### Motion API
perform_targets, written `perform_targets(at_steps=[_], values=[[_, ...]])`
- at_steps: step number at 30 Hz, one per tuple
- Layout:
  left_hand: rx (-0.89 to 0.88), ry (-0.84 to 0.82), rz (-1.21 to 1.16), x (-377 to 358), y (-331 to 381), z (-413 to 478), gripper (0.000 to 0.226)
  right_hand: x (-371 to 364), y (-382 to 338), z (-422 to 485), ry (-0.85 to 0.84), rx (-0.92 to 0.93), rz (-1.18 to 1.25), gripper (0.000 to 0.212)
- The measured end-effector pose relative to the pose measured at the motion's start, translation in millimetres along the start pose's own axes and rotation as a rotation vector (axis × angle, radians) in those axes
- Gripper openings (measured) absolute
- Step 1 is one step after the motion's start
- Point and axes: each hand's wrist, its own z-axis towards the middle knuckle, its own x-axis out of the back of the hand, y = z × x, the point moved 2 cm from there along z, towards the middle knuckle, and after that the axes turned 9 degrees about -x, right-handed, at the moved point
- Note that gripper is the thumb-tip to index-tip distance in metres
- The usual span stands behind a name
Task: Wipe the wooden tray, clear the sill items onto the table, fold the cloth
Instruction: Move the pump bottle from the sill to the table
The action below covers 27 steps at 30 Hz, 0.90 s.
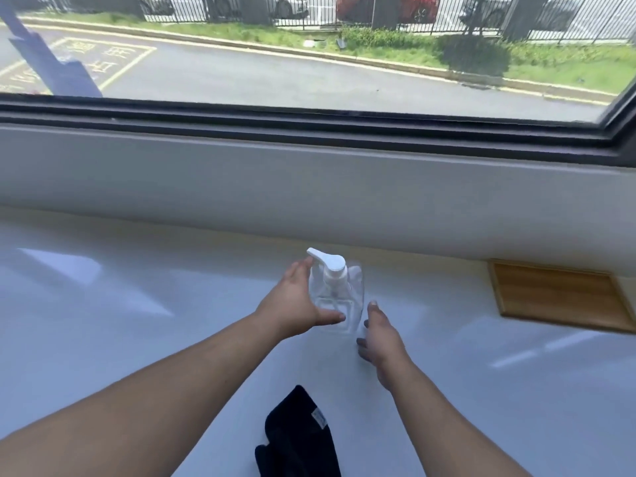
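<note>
a clear pump bottle (339, 297) with a white pump head stands upright on the white table (137, 321), near the base of the wall under the window. the left hand (296, 304) wraps around the bottle's left side, fingers behind it and thumb across the front near its base. the right hand (380, 337) sits just beside the bottle's lower right, fingers loosely spread and holding nothing; whether it touches the bottle cannot be told. a black cloth (299, 438) lies crumpled on the table between the forearms. the wooden tray (557, 296) lies flat at the right against the wall.
</note>
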Motion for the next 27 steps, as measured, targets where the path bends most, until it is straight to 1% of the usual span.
perform_targets(at_steps=[3,5,7,10,13,17,20,21,23,25,27], values=[[0.062,-0.016,-0.088,-7,-1,-4,0.119,-13,4,4,-0.056,-0.025,0.038,0.047],[0.094,0.013,-0.082,-5,-3,-12,0.115,-24,6,-1,-0.077,-0.018,0.049,0.044],[0.125,0.046,-0.074,6,-8,-25,0.116,-36,5,-12,-0.097,0.014,0.011,0.043],[0.164,0.113,-0.089,37,-24,-56,0.118,-65,-3,-37,-0.159,0.059,-0.063,0.049],[0.206,0.217,-0.095,79,-45,-105,0.119,-110,-10,-71,-0.240,0.088,-0.152,0.057],[0.257,0.364,-0.119,131,-87,-198,0.119,-188,7,-136,-0.378,0.136,-0.280,0.056],[0.327,0.471,-0.137,165,-125,-292,0.116,-257,42,-196,-0.467,0.170,-0.398,0.054],[0.343,0.486,-0.127,168,-134,-306,0.118,-265,50,-205,-0.487,0.156,-0.420,0.055],[0.445,0.651,-0.187,189,-182,-434,0.122,-343,113,-282,-0.557,0.191,-0.550,0.056],[0.456,0.632,-0.180,190,-185,-449,0.124,-349,124,-289,-0.595,0.156,-0.542,0.057],[0.506,0.706,-0.212,199,-205,-524,0.125,-392,167,-329,-0.660,0.176,-0.612,0.055]])
